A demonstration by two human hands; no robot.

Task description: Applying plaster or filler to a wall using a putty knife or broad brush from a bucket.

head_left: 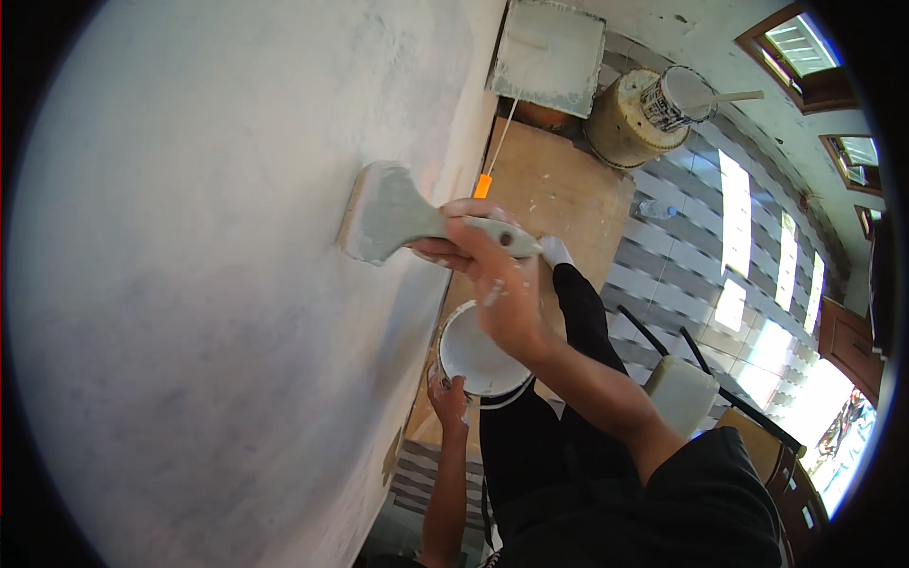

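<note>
Around the handle of a wide grey brush (402,220), the fingers of the right hand (500,289) are wrapped, pinching it; the brush head lies left of them, at the pale wall (189,284), though whether it touches cannot be told. Below them, the left hand's (449,399) fingers curl against the rim of a white bucket (481,352). Just above the right fingers shows an orange grip (484,186); farther up and right, a spattered can (674,102) stands on a drum (620,123).
</note>
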